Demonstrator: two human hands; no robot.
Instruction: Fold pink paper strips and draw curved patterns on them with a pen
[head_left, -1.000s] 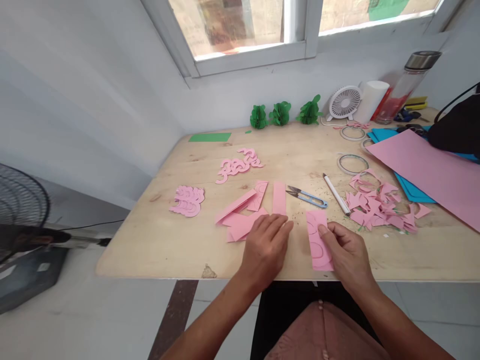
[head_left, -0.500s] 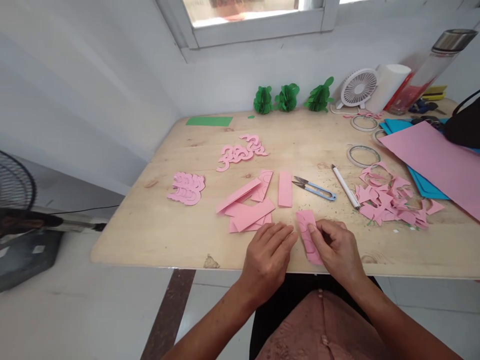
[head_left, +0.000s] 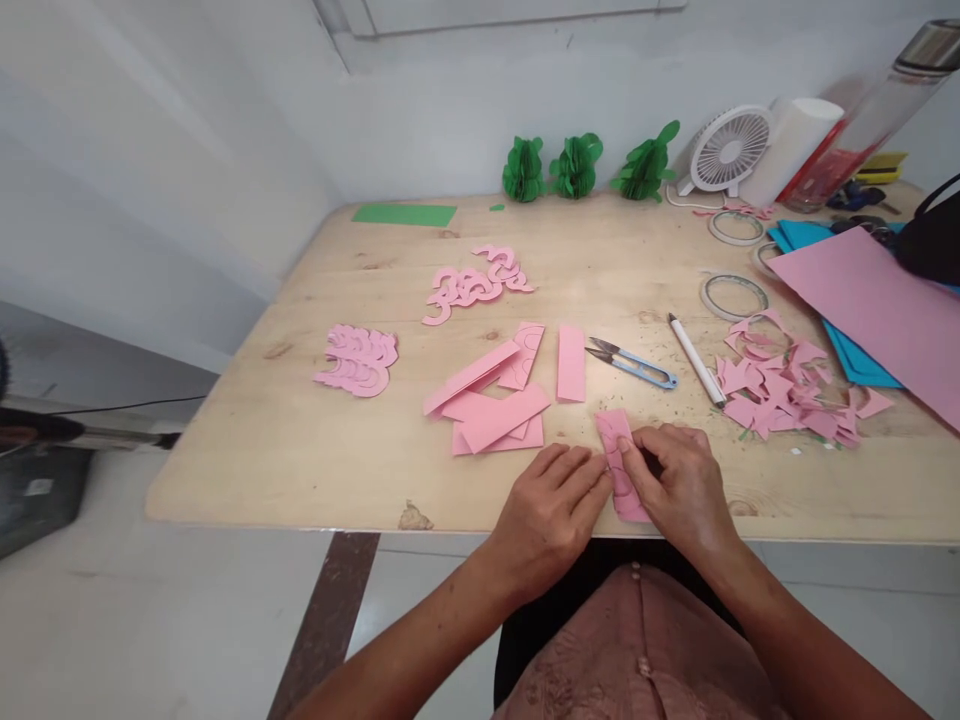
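At the table's front edge lies a folded pink paper strip (head_left: 616, 458) with curved lines drawn on it. My right hand (head_left: 686, 485) pinches its right side, thumb on top and the other fingers curled. Flat on the wood, my left hand (head_left: 556, 505) has its fingers extended, the tips at the strip's left edge. Beyond them are thread snips (head_left: 634, 363) with blue handles and an upright-lying pink strip (head_left: 571, 364). A pile of folded pink strips (head_left: 502, 415) is just past my left hand.
Pink scalloped cutouts (head_left: 358, 360) and curved pieces (head_left: 469, 287) lie left. Pink scraps (head_left: 787, 385), a white pen (head_left: 696, 360), tape rolls (head_left: 735, 297) and pink sheets (head_left: 877, 310) are right. Green paper figures (head_left: 576, 166) and a small fan (head_left: 729, 150) stand at the wall.
My left hand has shifted right, so its fingertips now meet the paper strip's edge. The right hand keeps its pinch. The view has tilted down a little.
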